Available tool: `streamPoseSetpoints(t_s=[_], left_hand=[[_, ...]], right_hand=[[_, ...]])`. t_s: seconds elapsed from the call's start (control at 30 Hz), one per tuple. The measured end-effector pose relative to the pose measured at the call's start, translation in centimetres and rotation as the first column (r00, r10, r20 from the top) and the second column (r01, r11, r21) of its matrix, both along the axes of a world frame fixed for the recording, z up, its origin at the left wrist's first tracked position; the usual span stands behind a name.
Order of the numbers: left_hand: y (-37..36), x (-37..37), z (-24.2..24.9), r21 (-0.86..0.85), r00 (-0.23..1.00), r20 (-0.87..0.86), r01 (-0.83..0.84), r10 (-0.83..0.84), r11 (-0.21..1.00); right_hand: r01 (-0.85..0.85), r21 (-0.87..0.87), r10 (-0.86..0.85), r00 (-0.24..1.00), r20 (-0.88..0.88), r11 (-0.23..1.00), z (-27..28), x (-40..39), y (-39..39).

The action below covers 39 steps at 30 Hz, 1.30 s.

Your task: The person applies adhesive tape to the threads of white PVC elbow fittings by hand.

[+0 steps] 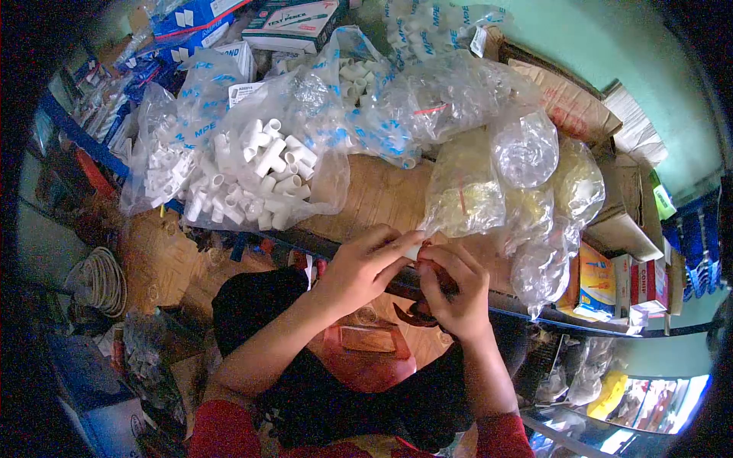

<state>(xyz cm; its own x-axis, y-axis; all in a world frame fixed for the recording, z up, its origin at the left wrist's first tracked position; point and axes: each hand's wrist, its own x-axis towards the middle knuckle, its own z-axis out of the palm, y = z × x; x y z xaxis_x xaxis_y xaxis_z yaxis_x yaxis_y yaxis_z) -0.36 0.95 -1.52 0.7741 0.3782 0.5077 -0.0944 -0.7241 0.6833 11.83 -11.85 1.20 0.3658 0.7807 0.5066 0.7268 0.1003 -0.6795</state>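
Observation:
My left hand [368, 266] reaches in at the shelf's front edge, its thumb and fingers pinched together on a small white piece [413, 251]. Facing it, my right hand [456, 290] is closed, with its fingertips against the same spot. A bit of red [426, 250] shows by those fingertips, mostly hidden, and I cannot tell what it belongs to. Just beyond my fingers lies a knotted clear bag with yellowish contents [466, 187]. To the left, an open clear bag [334, 179] spills white plastic pipe tees [271, 159] toward the shelf edge.
More clear bags [527, 149] crowd the wooden shelf [374, 191] at the right and back. Cardboard boxes [622, 202] line the right wall. A box printed "Test Pencil" [294, 27] sits at the back. A coil of white cable [98, 281] hangs at left; a red stool [370, 351] is below.

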Motion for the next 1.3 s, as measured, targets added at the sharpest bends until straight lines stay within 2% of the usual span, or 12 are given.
streamPoseSetpoints(t_s=[0.13,0.23,0.33,0.53,0.57,0.67,0.7,0.93,1.07,1.2,1.23,1.3], left_hand=[[-0.4,0.1,0.6,0.018,1.000,0.013,0.005,-0.005,1.000],[-0.8,0.2,0.5,-0.009,1.000,-0.004,0.029,-0.029,1.000],[-0.5,0.2,0.8,0.027,0.996,0.004,0.086,-0.086,0.996],[-0.3,-0.6,1.1,-0.023,0.992,-0.075,0.102,-0.103,0.995],[-0.4,-0.5,1.1,-0.062,0.996,-0.050,0.066,-0.069,0.996],[0.5,-0.7,0.8,0.022,0.997,-0.044,0.066,-0.065,0.998],[0.6,-0.8,0.7,0.024,0.993,-0.089,0.075,-0.073,0.997],[0.0,-0.7,1.1,0.074,0.979,-0.185,-0.073,0.085,0.995],[-0.3,-0.6,1.0,0.130,0.979,-0.202,0.004,0.023,0.992],[-0.4,-0.7,0.9,0.103,0.980,-0.195,0.060,-0.039,0.993],[-0.5,-0.7,0.0,0.158,0.984,-0.175,0.040,-0.012,0.987],[-0.5,-0.9,0.3,0.101,0.981,-0.191,0.050,-0.030,0.994]], right_hand=[[-0.044,-0.017,0.044,0.998,-0.036,0.999,-0.1,0.7,-0.2],[-0.046,-0.242,-0.053,0.921,-0.386,0.969,0.8,0.9,-1.2],[-0.107,-0.101,0.015,0.758,-0.652,0.989,1.0,1.2,-1.0],[-0.126,-0.083,0.038,0.743,-0.668,0.989,-1.4,1.9,-1.3],[-0.086,-0.118,0.006,0.832,-0.555,0.989,-1.0,1.9,-1.2],[-0.133,-0.133,-0.001,0.703,-0.711,0.982,0.6,0.8,-0.8],[-0.110,-0.112,0.046,0.883,-0.467,0.988,-0.1,1.2,-0.6],[-0.012,0.064,0.019,0.994,-0.104,0.998,0.4,-0.3,0.5],[0.052,-0.081,-0.070,0.968,-0.240,0.995,-0.5,0.3,-0.3],[-0.004,-0.184,-0.128,0.704,-0.699,0.983,0.4,0.8,-0.5],[-0.006,-0.149,-0.078,0.830,-0.552,0.989,0.0,1.1,-0.6],[-0.023,-0.204,-0.107,0.793,-0.600,0.979,-0.5,1.2,-0.8]])
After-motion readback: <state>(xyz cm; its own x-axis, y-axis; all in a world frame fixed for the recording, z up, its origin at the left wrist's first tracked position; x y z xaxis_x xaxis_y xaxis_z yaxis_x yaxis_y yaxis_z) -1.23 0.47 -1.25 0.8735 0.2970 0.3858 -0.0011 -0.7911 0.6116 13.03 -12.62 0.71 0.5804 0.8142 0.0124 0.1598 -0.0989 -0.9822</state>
